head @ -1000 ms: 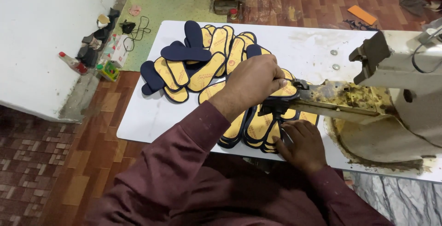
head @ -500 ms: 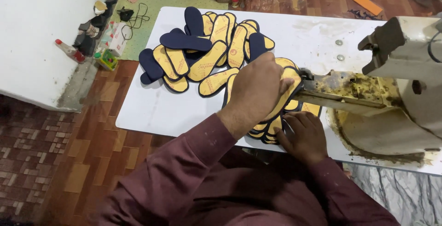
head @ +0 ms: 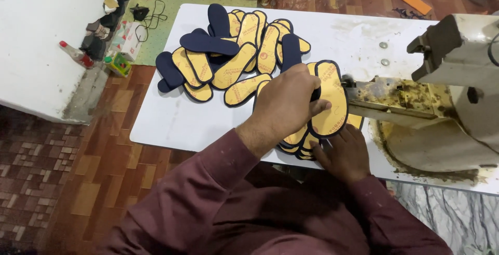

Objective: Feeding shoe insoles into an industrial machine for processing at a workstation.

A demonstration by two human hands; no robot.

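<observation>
Left hand [head: 285, 107] pinching yellow, navy-edged shoe insole [head: 329, 99] at the grimy machine arm [head: 387, 96]; right hand [head: 340, 153] flat on the stack [head: 299, 142] below the arm. Possible fault: fingers near the arm tip, insole slipping askew.

L hand [head: 288, 104]: back of hand up, fingers [head: 317, 107] curled down & closed in a grip, thumb side hidden from cam. Wrist bent slightly, forearm runs diag. from lower centre up-right, maroon long sleeve [head: 208, 182] pushed just short of wrist. R hand [head: 340, 153]: lower & nearer the body, palm down, fingers spread flat & pressing, tips partly hidden under L hand. R sleeve same maroon cloth, cuff at wrist. Hands just beside each other, L above R.
</observation>
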